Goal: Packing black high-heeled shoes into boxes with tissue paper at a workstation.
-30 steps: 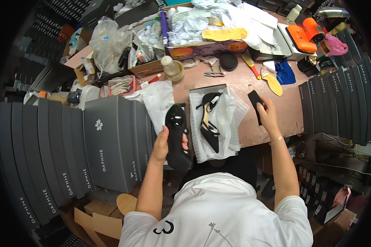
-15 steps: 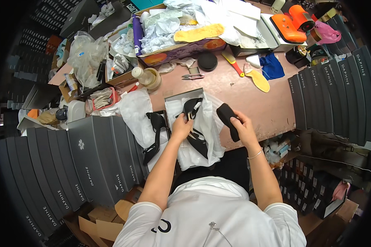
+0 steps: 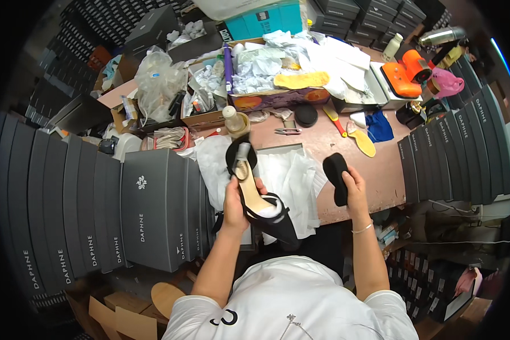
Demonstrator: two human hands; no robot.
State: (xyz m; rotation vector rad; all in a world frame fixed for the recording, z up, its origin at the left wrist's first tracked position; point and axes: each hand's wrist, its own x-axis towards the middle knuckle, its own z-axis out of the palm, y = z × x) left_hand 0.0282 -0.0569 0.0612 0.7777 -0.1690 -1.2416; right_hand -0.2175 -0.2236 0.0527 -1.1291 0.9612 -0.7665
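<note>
My left hand (image 3: 236, 207) is closed around the middle of a black high-heeled shoe (image 3: 277, 226), raised toward me with its pale insole facing up. Its pointed toe tips toward my body, and white stuffing shows inside the toe. In my right hand (image 3: 355, 190), gripped by one side, is a black waisted pad (image 3: 336, 178) like a shoe-polishing sponge, held upright apart from the shoe. Behind the shoe lies an open shoebox (image 3: 283, 148) lined with white tissue paper (image 3: 289, 173). The second shoe, left of the box, is mostly hidden by my left hand.
Grey shoeboxes (image 3: 156, 209) stand in a row at left, with another row (image 3: 453, 150) at right. Across the back are a paper-filled carton (image 3: 258, 102), an orange device (image 3: 402, 79), a yellow-and-red brush (image 3: 335, 122), thread snips (image 3: 288, 131) and a round black tin (image 3: 306, 116).
My left hand has lifted the shoe out of the box toward me and turned its insole upward. My right hand still holds the black pad. The view has shifted.
</note>
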